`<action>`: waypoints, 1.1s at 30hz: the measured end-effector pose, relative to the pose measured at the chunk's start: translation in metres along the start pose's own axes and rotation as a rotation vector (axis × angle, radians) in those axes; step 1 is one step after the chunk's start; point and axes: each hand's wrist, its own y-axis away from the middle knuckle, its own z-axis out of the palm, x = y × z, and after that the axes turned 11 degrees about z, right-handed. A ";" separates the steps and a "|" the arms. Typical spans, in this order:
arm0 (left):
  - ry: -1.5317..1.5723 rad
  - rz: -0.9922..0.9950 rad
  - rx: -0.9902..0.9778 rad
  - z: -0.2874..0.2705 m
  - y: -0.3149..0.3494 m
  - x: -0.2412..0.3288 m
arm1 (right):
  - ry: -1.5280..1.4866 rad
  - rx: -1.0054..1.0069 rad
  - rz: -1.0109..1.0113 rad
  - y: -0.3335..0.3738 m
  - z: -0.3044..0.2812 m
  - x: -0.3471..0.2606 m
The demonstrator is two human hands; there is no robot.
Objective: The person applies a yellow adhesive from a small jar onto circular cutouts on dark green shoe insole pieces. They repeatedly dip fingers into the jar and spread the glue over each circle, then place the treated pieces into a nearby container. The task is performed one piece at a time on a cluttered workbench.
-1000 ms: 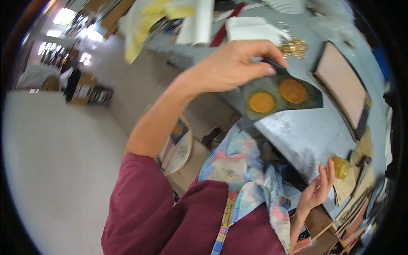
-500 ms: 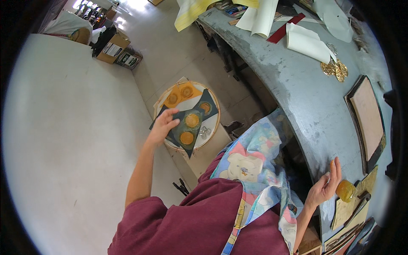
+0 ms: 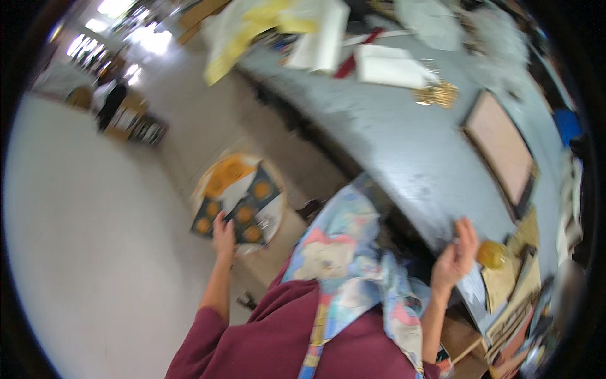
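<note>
My left hand (image 3: 225, 236) is over the near edge of a round tray (image 3: 281, 199) at left of centre, its fingertips at a dark green flat piece (image 3: 235, 221) with orange-brown round patches. Motion smears those fingers, so I cannot make out whether they grip the piece. Another dark piece (image 3: 206, 216) with similar patches lies just left of the hand, and a third dark piece (image 3: 263, 187) is at the tray's right. An orange piece (image 3: 227, 174) is at its far side. My right hand (image 3: 456, 256) is open at the bench edge, fingers stretched out, beside a small amber-yellow jar (image 3: 492, 255).
The grey workbench (image 3: 391, 145) curves along the right. A framed pale board (image 3: 499, 142), gold metal pieces (image 3: 438, 95), white rolled sheets (image 3: 391, 66) and a yellow-white cloth (image 3: 246, 31) are on it. Cardboard boxes (image 3: 132, 120) stand far left; a white surface (image 3: 82, 240) fills the left.
The view has shifted, blurring the picture. My left hand has lowered the dark green piece onto the tray, next to the other dark pieces. My right hand stays beside the jar.
</note>
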 end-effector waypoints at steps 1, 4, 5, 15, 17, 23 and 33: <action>-0.120 0.002 -0.011 0.000 -0.002 0.003 | 0.014 0.006 -0.023 -0.001 -0.001 -0.002; -0.395 0.204 -0.016 0.001 -0.008 0.029 | 0.020 0.058 -0.081 -0.001 -0.004 -0.010; -0.317 0.297 -0.001 0.003 -0.007 0.043 | -0.002 0.062 -0.084 0.001 -0.008 -0.014; 0.066 1.117 -0.394 0.125 -0.006 0.324 | 0.186 0.509 0.082 -0.013 -0.118 0.032; 0.255 1.166 -0.626 0.159 0.025 0.380 | 0.166 0.509 0.182 -0.026 -0.133 0.056; 0.431 1.400 -1.218 0.283 0.145 0.476 | 0.056 0.292 0.321 -0.054 -0.135 0.097; 0.260 1.432 -1.250 0.357 0.203 0.506 | 0.245 0.247 0.331 -0.060 -0.126 0.115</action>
